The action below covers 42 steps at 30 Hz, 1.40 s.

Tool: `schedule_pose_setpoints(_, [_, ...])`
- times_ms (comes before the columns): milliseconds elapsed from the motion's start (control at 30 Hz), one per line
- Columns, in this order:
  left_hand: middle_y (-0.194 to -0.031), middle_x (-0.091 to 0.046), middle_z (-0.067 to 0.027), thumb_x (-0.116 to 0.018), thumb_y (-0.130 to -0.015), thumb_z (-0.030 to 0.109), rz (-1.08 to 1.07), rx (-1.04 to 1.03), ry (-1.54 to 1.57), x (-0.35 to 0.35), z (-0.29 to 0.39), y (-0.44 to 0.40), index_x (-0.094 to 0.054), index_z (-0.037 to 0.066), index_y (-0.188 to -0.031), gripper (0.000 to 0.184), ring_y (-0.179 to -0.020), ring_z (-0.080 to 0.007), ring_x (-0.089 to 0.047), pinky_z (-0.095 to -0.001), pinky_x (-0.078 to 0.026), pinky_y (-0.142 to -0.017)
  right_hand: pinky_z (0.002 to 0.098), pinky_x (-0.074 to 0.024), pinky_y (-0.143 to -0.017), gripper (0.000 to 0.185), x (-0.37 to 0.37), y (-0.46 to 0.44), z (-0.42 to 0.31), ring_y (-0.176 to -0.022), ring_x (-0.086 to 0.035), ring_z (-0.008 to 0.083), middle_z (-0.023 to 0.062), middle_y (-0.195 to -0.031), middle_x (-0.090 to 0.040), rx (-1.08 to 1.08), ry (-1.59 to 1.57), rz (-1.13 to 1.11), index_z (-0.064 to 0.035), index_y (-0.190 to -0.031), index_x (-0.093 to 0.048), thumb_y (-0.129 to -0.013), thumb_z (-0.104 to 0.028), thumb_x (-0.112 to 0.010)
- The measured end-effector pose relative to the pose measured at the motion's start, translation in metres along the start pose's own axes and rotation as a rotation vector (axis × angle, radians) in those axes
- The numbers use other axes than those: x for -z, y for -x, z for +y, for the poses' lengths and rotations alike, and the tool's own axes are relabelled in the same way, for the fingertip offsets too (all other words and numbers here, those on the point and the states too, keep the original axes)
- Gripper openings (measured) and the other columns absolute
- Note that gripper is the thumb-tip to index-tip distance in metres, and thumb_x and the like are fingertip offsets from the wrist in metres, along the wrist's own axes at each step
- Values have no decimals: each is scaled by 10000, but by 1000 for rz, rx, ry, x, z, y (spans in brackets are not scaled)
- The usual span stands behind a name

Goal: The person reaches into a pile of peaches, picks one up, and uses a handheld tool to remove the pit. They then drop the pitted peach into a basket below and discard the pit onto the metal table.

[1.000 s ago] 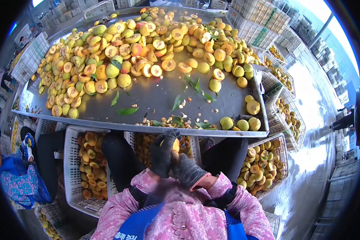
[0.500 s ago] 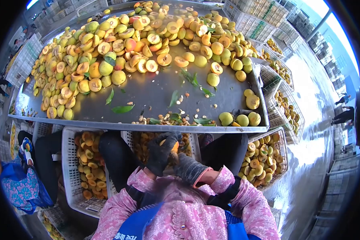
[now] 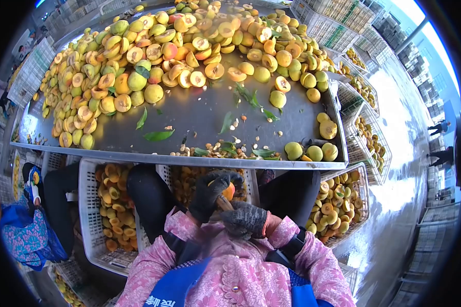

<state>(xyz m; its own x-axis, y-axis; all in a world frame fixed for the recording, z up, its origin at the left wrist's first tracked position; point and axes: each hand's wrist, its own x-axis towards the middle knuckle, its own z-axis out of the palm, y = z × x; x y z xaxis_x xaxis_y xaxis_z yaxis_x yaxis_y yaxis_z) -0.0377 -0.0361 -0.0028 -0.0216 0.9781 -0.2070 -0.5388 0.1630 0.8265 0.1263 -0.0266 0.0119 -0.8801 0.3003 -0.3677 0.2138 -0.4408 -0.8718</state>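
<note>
Left hand (image 3: 206, 198) wrapped round a fruit (image 3: 230, 192); right hand (image 3: 245, 221) gripping a wooden handle (image 3: 224, 203) up by it, tip hidden. Fruit sits below the near edge of the metal table (image 3: 189, 120), above a crate (image 3: 251, 190). Step: probably tool-work on fruit. Next move calls for firm left hold, controlled right wrist.

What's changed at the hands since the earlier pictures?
The right hand has drawn slightly away from the left hand, baring more of the brown handle between them. More of the held fruit's reddish side shows. The fruit pile looks unchanged.
</note>
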Motion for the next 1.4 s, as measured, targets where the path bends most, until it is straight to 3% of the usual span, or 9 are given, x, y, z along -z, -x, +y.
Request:
schedule_pose_setpoints(200, [-1011, -637, -131, -530, -862, 112, -69, -8, 66, 4, -5, 6, -611, -29, -1039, 240, -910, -211, -604, -338, -471, -851, 222, -384, -408, 288, -12, 11, -11, -525, -516, 92, 5, -735, -542, -224, -1020, -97, -73, -1175, -461, -899, -101, -539])
schedule_pose_setpoints(467, [-1038, -604, -136, -426, -926, 287, 30, -558, -713, 2, -3, 13, -536, -5, -1113, 364, -966, -240, -589, -365, -481, -867, 221, -380, -388, 245, -13, 16, -14, -497, -517, 99, 15, -731, -565, -192, -779, 80, -64, -1057, -523, -846, -138, -621])
schedule_pose_setpoints(633, [-964, -591, -93, -505, -910, 296, 313, -24, 550, 19, 38, 15, -557, 43, -1039, 289, -874, -225, -601, -419, -514, -795, 206, -389, -381, 254, -14, 33, -10, -482, -523, 89, 14, -712, -573, -155, -653, 39, -58, -1048, -537, -824, -112, -642])
schedule_pose_setpoints(733, [-1037, -562, -103, -502, -893, 141, 454, -503, -386, 27, 96, 45, -510, 9, -1112, 256, -925, -213, -583, -363, -498, -843, 206, -368, -370, 248, -17, 34, -34, -457, -499, 87, 3, -637, -533, -270, -746, 132, -58, -1036, -526, -828, -134, -636])
schedule_pose_setpoints(833, [-1153, -540, -126, -509, -866, 53, 674, -728, -984, 105, 109, 75, -481, -11, -1204, 346, -1062, -229, -537, -343, -452, -916, 207, -350, -371, 229, -9, 20, -30, -462, -490, 74, -2, -634, -524, -179, -578, 149, -56, -1033, -523, -840, -147, -608])
schedule_pose_setpoints(900, [-1110, -576, -138, -513, -863, 50, 839, -792, -1348, 187, 110, 100, -532, -20, -1168, 313, -1011, -224, -567, -326, -456, -888, 324, -391, -422, 277, 15, -11, 59, -455, -508, 223, 73, -620, -539, 278, 748, 258, -20, -1105, -506, -882, -185, -505])
schedule_pose_setpoints(967, [-1017, -626, -148, -520, -886, 188, 870, -419, -964, 210, 127, 112, -583, -26, -1079, 295, -943, -218, -600, -340, -464, -854, 389, -414, -477, 339, 21, -36, 71, -493, -524, 328, 123, -623, -547, 18, 1044, 287, -9, -1174, -481, -888, -190, -466])
schedule_pose_setpoints(1133, [-995, -634, -93, -649, -813, 176, 984, -338, -1061, 185, 151, 63, -583, -14, -1110, 359, -911, -166, -590, -304, -463, -826, 436, -436, -681, 430, 36, -25, 31, -773, -545, 374, 264, -985, -523, 39, 1118, 83, -3, -1235, -455, -852, -196, -486])
schedule_pose_setpoints(1400, [-955, -639, -148, -611, -821, 245, 491, -696, -1299, 77, 164, -178, -585, 15, -1098, 361, -953, -254, -605, -333, -483, -818, 365, -448, -645, 248, 49, -23, 63, -738, -524, 309, 175, -919, -549, 77, 1325, 63, 11, -971, -601, -813, -158, -512])
